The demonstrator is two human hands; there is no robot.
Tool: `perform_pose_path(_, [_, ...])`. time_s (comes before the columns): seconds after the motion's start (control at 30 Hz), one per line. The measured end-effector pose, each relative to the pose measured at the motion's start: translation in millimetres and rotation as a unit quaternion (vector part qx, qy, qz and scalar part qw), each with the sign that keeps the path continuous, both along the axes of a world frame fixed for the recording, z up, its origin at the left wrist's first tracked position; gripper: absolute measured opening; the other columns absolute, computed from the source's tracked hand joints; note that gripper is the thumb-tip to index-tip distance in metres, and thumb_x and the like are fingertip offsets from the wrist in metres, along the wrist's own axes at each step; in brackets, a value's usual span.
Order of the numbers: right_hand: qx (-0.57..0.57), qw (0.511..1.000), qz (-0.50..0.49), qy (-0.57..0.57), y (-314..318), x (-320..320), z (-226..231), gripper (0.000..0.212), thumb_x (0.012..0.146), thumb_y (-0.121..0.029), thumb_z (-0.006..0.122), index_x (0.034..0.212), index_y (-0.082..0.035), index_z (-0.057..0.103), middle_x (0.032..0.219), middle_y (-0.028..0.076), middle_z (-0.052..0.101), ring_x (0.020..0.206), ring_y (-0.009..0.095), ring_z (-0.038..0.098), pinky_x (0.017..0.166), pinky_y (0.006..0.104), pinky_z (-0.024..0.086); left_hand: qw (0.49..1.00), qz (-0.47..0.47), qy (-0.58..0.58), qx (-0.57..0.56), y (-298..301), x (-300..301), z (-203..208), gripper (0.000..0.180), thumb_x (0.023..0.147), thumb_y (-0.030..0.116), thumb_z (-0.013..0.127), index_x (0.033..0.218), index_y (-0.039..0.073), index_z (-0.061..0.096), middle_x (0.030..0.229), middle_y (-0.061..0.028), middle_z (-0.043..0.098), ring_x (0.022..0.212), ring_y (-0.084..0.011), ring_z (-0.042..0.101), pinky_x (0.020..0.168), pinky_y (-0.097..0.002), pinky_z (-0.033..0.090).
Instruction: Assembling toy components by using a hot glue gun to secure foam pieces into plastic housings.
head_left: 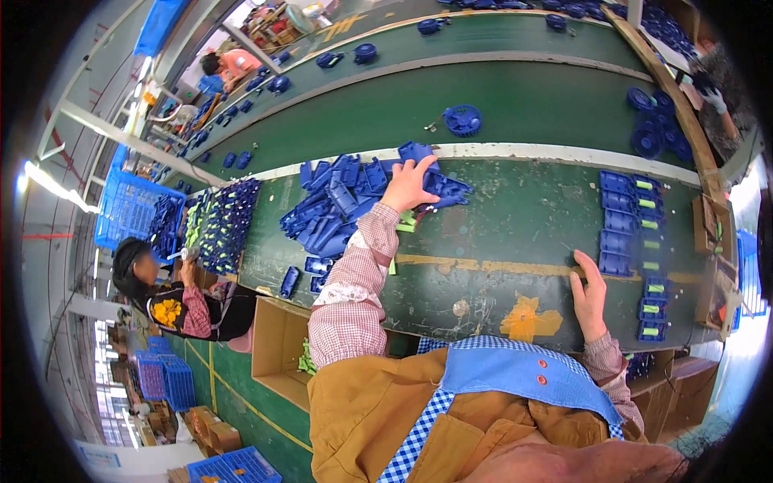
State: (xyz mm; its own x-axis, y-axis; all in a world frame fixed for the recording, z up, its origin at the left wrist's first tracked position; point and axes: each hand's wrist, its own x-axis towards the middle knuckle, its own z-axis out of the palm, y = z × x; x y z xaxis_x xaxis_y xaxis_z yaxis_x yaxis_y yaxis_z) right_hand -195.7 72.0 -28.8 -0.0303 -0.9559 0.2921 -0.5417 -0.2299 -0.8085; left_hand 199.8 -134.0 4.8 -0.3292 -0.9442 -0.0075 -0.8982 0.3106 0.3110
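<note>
My left hand (pixel 409 187) reaches over the right end of a heap of blue plastic casing pieces (pixel 342 193). Its fingers are spread and touch a blue casing piece (pixel 415 150) at the top of the heap; whether they grip it is not clear. Light green small parts (pixel 407 222) lie just below that hand. My right hand (pixel 590 296) has its fingers apart and holds nothing, low over the green worktable (pixel 475 298). Nearest to it are neat columns of blue casings (pixel 617 221), the right column carrying light green pieces (pixel 651 266).
A conveyor belt (pixel 354 113) runs beyond the white ledge, carrying a round blue part (pixel 463 120). Left of me, a co-worker (pixel 197 302) stands by a blue crate (pixel 137 211). An open cardboard box (pixel 282 342) sits below the table edge. A wooden rail (pixel 672 88) bounds the right.
</note>
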Motion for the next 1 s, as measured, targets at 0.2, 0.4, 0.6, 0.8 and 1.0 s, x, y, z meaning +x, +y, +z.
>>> perform_pose_path(0.2, [-0.008, 1.000, 0.009, 0.009, -2.6, 1.3, -0.7, 0.038, 0.080, -0.002, 0.061, 0.117, -0.001, 0.056, 0.123, 0.017, 0.057, 0.114, 0.033, 0.054, 0.097, 0.0374, 0.043, 0.999, -0.014, 0.035, 0.009, 40.3, -105.8, 3.5, 0.084, 0.066, 0.034, 0.080, 0.137, 0.017, 0.038, 0.112, -0.0238, 0.052, 0.105, -0.0421, 0.050, 0.091, -0.0466, 0.044])
perform_pose_path(0.4, [-0.055, 0.991, 0.084, 0.083, -21.6, 13.9, 18.2, 0.048, 0.073, -0.005, 0.067, 0.119, -0.005, 0.055, 0.129, 0.015, 0.051, 0.119, 0.034, 0.048, 0.099, 0.0406, 0.041, 0.985, -0.063, 0.147, 0.070, 72.1, -175.5, 8.4, 0.075, 0.070, 0.031, 0.077, 0.133, 0.014, 0.041, 0.112, -0.0266, 0.053, 0.100, -0.0436, 0.057, 0.086, -0.0451, 0.049])
perform_pose_path(0.6, [-0.056, 0.970, 0.090, 0.218, -32.7, 21.8, 7.7, 0.056, 0.066, -0.007, 0.072, 0.119, -0.011, 0.054, 0.124, 0.011, 0.049, 0.123, 0.030, 0.043, 0.104, 0.0461, 0.033, 0.935, 0.005, 0.331, 0.129, 59.7, -170.1, -6.3, 0.052, 0.074, 0.022, 0.070, 0.118, -0.002, 0.056, 0.092, -0.0168, 0.068, 0.082, -0.0239, 0.066, 0.074, -0.0333, 0.052])
perform_pose_path(0.8, [-0.067, 0.971, 0.080, 0.215, -20.9, 15.1, 11.8, 0.060, 0.062, -0.004, 0.074, 0.117, -0.012, 0.053, 0.111, 0.009, 0.050, 0.117, 0.029, 0.045, 0.105, 0.0495, 0.032, 0.918, 0.076, 0.362, 0.142, 53.8, -128.2, -17.1, 0.049, 0.076, 0.018, 0.070, 0.118, -0.002, 0.057, 0.095, -0.0134, 0.067, 0.085, -0.0190, 0.065, 0.076, -0.0299, 0.051])
perform_pose_path(1.0, [-0.098, 0.969, 0.068, 0.215, 10.4, 8.7, 11.2, 0.046, 0.065, -0.001, 0.068, 0.109, -0.009, 0.056, 0.098, 0.008, 0.050, 0.102, 0.029, 0.050, 0.101, 0.0467, 0.036, 0.981, 0.072, 0.165, -0.073, 73.6, -131.0, 8.7, 0.080, 0.069, 0.018, 0.077, 0.137, 0.009, 0.035, 0.130, -0.0255, 0.037, 0.115, -0.0396, 0.044, 0.099, -0.0446, 0.038])
